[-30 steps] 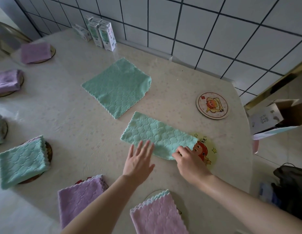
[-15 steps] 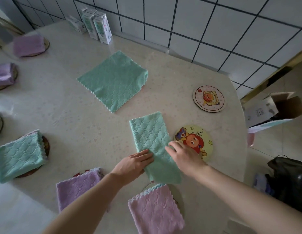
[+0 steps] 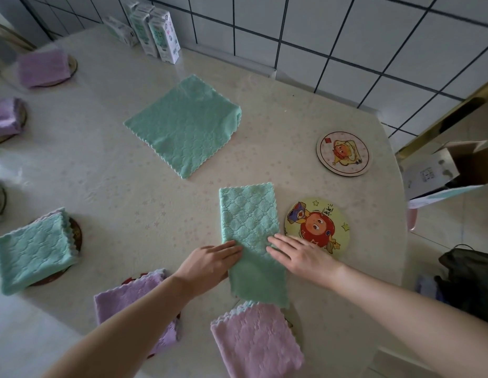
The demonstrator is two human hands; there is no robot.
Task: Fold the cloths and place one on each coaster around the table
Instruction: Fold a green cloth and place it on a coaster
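Nearest me, a folded pink cloth sits on its coaster. Just beyond it, my left hand and right hand lie flat on either side of the half-folded green cloth, fingers straight and held together, pressing its middle onto the bench. The cloth looks light, soft and floppy, so I judge the near corners are the place to pinch for the next fold. The yellow cartoon coaster lies bare just beside its right edge. Farther off are a pink-rimmed coaster and an unfolded green cloth.
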